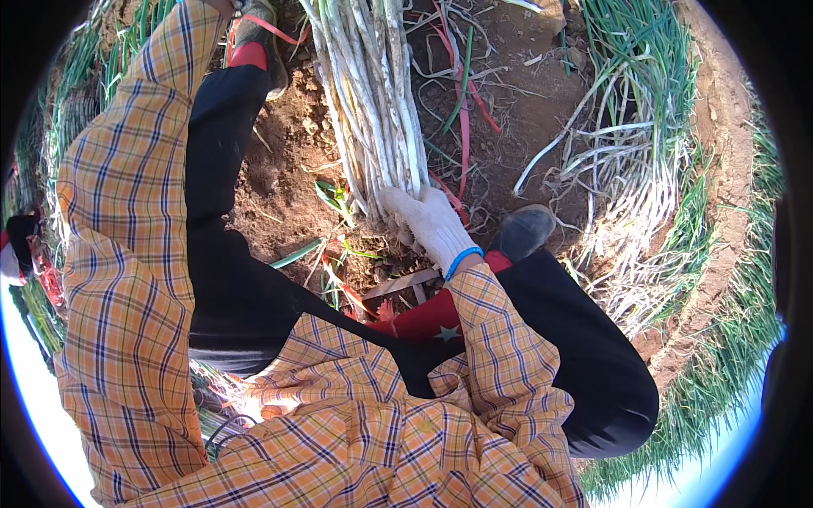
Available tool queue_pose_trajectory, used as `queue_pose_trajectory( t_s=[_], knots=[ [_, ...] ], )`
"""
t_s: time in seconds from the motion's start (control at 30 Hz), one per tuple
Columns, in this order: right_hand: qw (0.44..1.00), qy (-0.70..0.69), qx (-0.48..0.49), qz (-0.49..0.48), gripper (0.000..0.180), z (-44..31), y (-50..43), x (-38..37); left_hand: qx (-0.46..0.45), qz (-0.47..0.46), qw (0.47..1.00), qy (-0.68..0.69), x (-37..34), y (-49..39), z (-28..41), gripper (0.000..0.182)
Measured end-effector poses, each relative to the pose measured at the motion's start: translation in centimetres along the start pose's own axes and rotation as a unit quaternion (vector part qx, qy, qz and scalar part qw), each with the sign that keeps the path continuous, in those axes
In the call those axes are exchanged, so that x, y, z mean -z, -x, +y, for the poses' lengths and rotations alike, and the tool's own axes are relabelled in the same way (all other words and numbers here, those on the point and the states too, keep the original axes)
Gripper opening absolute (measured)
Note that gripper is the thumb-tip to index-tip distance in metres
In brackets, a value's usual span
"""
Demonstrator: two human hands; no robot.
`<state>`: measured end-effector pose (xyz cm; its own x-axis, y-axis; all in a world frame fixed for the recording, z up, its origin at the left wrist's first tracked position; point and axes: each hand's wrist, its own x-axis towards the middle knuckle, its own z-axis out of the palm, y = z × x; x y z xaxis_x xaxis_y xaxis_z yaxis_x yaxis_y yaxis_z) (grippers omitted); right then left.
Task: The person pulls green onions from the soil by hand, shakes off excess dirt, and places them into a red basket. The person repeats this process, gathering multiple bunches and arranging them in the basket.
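A thick bundle of long white-stemmed green onions [375,95] runs down from the top edge over the soil. At its lower, root end is my right hand [432,222], in a white knit glove with a blue band at the wrist. The thumb lies over the stems, and the other fingers are partly hidden beside the roots. My left arm reaches up to the top left; only a bit of the wrist [219,5] shows there, and the hand is cut off by the picture's edge. A red ribbon [273,28] lies close to it.
Loose green onions [641,159] lie heaped on the right, beside a soil ridge [730,146]. Pink-red ribbon strips [465,127] and stray leaves litter the ground. My shoes [524,232] flank the bundle. A red cloth item [419,317] lies between my legs. More onions stand along the left.
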<state>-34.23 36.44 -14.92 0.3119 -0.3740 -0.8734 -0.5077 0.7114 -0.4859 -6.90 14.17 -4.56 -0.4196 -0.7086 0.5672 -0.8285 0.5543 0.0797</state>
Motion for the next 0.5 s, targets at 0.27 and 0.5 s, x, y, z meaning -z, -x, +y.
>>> queue_pose_trajectory(
  t_s=[0.27, 0.5],
  knots=[
    [0.988, 0.063, 0.089, 0.107, 0.085, 0.9, 0.3, -0.8, -0.09, -0.228, 0.969, 0.024, -5.4, 9.5, 11.3, 0.06],
    [0.974, 0.042, 0.085, 0.206, 0.09, 1.5, -0.2, -2.8, -0.228, -0.348, 0.908, 0.05, -6.8, 7.3, 7.9, 0.037]
  ],
)
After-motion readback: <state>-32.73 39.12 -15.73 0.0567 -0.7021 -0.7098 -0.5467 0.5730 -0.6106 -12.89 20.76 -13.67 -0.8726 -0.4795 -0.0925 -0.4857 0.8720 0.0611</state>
